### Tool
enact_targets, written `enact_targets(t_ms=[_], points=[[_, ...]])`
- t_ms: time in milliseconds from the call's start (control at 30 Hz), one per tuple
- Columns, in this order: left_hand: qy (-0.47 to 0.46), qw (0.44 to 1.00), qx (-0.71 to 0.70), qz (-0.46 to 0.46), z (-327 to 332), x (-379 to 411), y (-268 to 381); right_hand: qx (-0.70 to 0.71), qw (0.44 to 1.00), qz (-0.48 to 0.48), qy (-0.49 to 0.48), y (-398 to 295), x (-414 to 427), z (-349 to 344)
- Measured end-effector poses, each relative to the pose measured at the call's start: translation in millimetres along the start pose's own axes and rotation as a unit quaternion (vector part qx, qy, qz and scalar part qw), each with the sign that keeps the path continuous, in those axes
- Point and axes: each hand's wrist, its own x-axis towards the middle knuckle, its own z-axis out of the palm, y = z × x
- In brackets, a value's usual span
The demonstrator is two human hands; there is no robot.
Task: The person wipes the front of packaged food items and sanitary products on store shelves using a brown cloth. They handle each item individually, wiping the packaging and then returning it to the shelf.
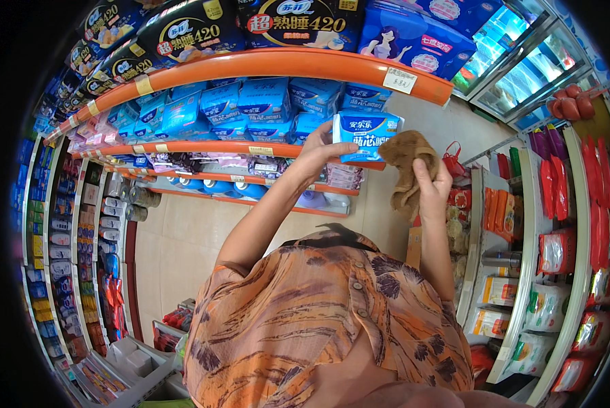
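My left hand point(321, 153) grips a blue-and-white soft pack of sanitary pads point(363, 133) by its left side, in front of the right end of an orange-edged shelf point(198, 148). Bunched in my right hand point(433, 184) is a brown cloth point(409, 168). The cloth's upper end touches or overlaps the pack's right edge; I cannot tell which. Behind the held pack, similar blue packs point(264, 102) stand stacked on the shelf. Pink packs point(93, 130) sit farther left on the same level.
Above, an orange shelf edge point(264, 64) carries black packs point(294, 25) and dark blue packs point(417, 41). Lower shelves hold blue bottles point(223, 187). Shelves of bagged food point(498, 290) stand close on my right; a glass-door fridge point(534, 66) is at the upper right. Toiletries shelving point(60, 250) lines the left.
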Motion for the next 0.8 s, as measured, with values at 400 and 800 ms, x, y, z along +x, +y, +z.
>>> enact_targets(t_ms=[400, 800], points=[[-0.073, 0.996, -0.051, 0.006, 27.2, -21.2, 12.5, 0.164, 0.977, 0.059, 0.127, -29.4, -6.3, -23.8], [-0.068, 0.995, -0.063, 0.024, 32.1, -26.0, 12.6, 0.199, 0.976, 0.079, 0.047, -23.7, -12.1, 3.0]])
